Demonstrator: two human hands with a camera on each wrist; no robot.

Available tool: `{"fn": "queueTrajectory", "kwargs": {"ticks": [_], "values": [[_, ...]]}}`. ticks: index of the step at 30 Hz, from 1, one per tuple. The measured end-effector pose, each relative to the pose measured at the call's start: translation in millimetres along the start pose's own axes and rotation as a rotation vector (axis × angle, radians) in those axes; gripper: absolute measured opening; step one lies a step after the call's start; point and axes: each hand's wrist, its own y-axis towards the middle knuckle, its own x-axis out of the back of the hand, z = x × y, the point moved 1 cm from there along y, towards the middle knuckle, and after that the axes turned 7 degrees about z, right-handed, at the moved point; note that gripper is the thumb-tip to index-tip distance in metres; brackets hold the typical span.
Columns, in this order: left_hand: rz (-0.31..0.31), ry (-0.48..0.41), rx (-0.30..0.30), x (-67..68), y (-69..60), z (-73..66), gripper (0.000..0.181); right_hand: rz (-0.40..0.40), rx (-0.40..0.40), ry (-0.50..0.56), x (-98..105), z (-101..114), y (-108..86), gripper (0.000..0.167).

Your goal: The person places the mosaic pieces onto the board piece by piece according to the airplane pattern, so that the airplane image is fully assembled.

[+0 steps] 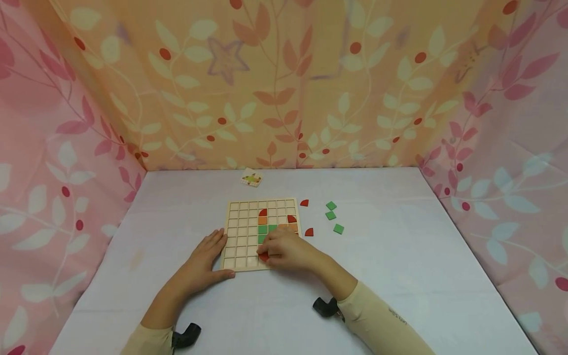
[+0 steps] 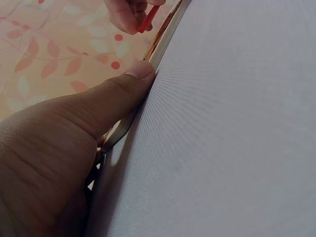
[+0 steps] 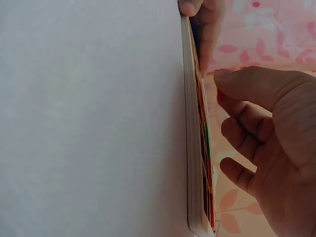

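A square wooden grid board [image 1: 236, 236] lies on the table, its cells partly filled with green, orange and red tiles. My left hand [image 1: 201, 264] rests against the board's left side, fingers extended, with the thumb at the near edge. Over the lower middle cells, my right hand [image 1: 293, 250] pinches a red quarter-circle tile [image 1: 264, 257] between thumb and index finger. The right wrist view shows this red tile [image 3: 220, 95] just off the board's surface. Part of the board's right side is hidden behind the right hand.
Two loose red quarter-circle tiles [image 1: 309, 232] lie right of the board, and three green square tiles [image 1: 331, 215] lie farther right. A small stack of patterned cards [image 1: 251, 177] sits behind the board. Patterned cloth [image 1: 284, 98] walls the table's back and sides.
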Motion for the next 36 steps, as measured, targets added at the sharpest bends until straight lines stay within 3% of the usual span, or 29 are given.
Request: {"fn": "queueTrajectory", "kwargs": {"ticks": [11, 36], "values": [[-0.003, -0.002, 0.001, 0.6, 0.2, -1.1, 0.113, 0.037, -0.036, -0.026, -7.1, 3.0, 0.4, 0.022], [0.005, 0.001, 0.020, 0.3, 1.2, -1.0, 0.115, 0.040, -0.081, -0.048, -5.9, 9.0, 0.1, 0.024]]}}
